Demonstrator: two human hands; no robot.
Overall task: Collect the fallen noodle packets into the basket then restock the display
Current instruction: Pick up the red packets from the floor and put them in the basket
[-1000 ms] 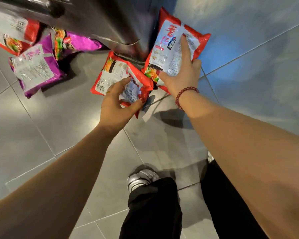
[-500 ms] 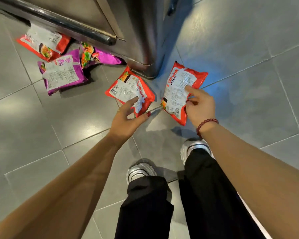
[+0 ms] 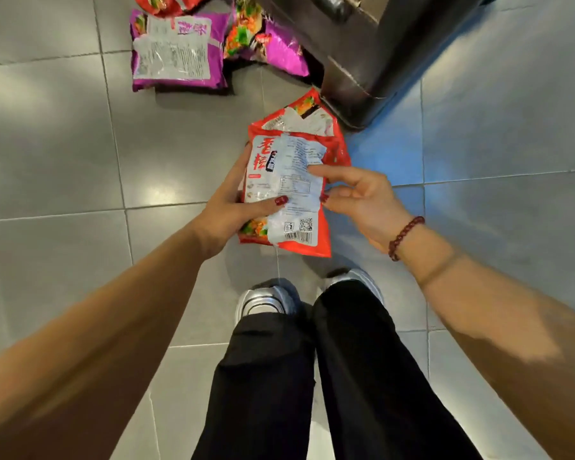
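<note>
Two red noodle packets (image 3: 287, 180) are stacked together in the air above the grey floor. My left hand (image 3: 233, 207) grips the stack from the left, thumb on top. My right hand (image 3: 359, 197) pinches the top packet's right edge with thumb and fingers. On the floor beyond lie two purple packets: one flat with its label up (image 3: 176, 51), one crumpled (image 3: 269, 44) against the display base. Part of another red packet (image 3: 166, 1) shows at the top edge. No basket is in view.
The dark metal base of the display (image 3: 362, 61) stands at the top right, its corner close to the held packets. Grey tiled floor (image 3: 63, 144) lies all around. My feet in silver shoes (image 3: 266, 300) and black trousers are directly below the hands.
Both red packets have been lifted off the floor and brought together into one stack between my hands. My view has risen and shifted, so the purple packets now sit at the top.
</note>
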